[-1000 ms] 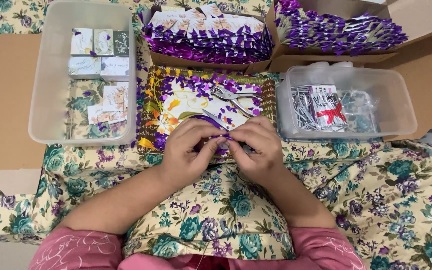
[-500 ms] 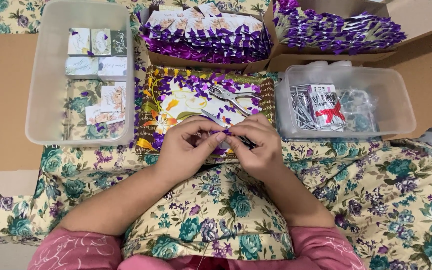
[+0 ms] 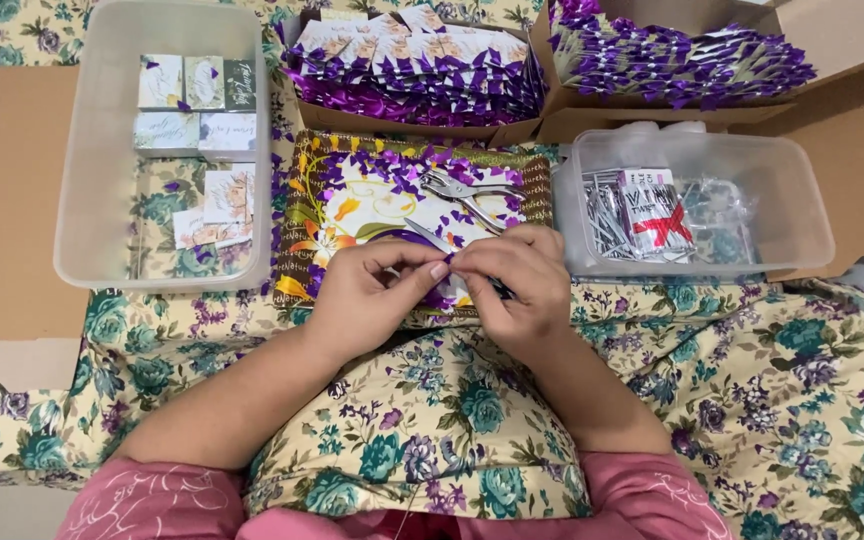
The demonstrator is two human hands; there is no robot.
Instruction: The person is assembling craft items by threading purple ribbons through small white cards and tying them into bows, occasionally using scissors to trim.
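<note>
Both hands meet over the near edge of the flowered tray (image 3: 352, 200): the left hand (image 3: 367, 290) and right hand (image 3: 512, 280) pinch a small purple ribbon piece (image 3: 444, 272) between their fingertips, mid-tie by the look of it. Two cardboard boxes (image 3: 512, 130) behind sit packed with ribboned packets, so plenty looks done, while small cards (image 3: 197, 110) wait in the left tub (image 3: 82, 200).

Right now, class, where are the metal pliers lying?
In the head view, the metal pliers lie on the flowered tray, just beyond the right hand, between the clear tub of small cards and the clear tub of packets.
</note>
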